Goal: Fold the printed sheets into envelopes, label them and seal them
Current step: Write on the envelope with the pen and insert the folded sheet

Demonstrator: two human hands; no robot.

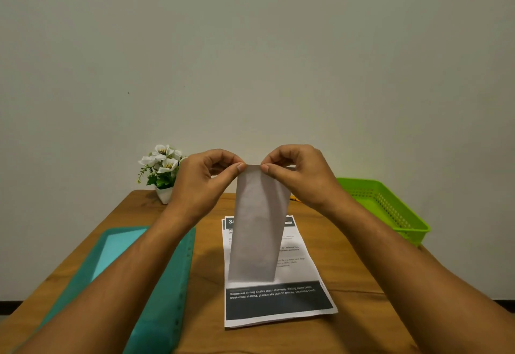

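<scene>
The folded sheet (259, 228) is covering the middle of the printed sheets (278, 302) lying flat beneath it, so most of their text is hidden. Only the dark header corners and the dark footer block are showing, and the small print beside the strip is too blurred to read. The left forearm is crossing the teal folder (160, 284) and hiding part of it, and the bottom edge of the frame is cutting the folder off. The left hand (204, 183) is partly blocking the flower pot (164, 171). A small yellow object (295, 199) is peeking out below the right hand (302, 178); what it is cannot be told. The green basket (390, 209) is overhanging the right edge of the surface (362, 298).

The folded sheet is hanging as a narrow strip above the surface, its long axis running vertically and its blank side facing the camera. Both hands are pinching its top edge, one at each upper corner, with thumb and curled fingers (240, 168) grasping the paper. The strip's lower end is pointing down at the printed sheets; whether it is touching them cannot be told.
</scene>
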